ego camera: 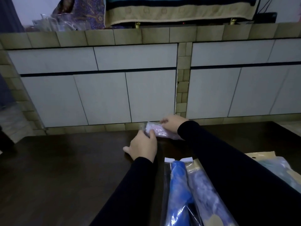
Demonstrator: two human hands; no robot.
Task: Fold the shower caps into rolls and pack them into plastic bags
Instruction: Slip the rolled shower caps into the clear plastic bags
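Pale pink shower cap rolled into a short bundle, inside a clear crinkly plastic bag (160,130), lies at far edge of the dark brown wooden desk (65,168), close to the tiled cabinet front. Cap material looks thin and wrinkled w/ glossy highlights from the bag; roll runs roughly left-right, bag's left end dark and bunched.

Left hand (143,146): grip closed round the bag's left end, thumb on top of the roll, fingers curled under/behind; little finger splayed out toward the desk surface. Right hand (171,123): grip pinching the bag's top edge at the far side, fingers curled over it. Both arms in black long sleeves, the right one crossing over the near packs.

Near edge of desk, btwn the arms: bright blue rolled cap in clear bag w/ white header strip (177,185), and just beside it on the right a pale lilac rolled cap in clear bag w/ yellowish backing (205,193); the two touch along their length. Farther right, a pale teal cap in a yellow-headed bag (276,168), partly hidden by the right sleeve.

Behind: white-panelled cabinet w/ beige tile border (114,88); a beige-and-teal cloth (179,12) hangs above it.
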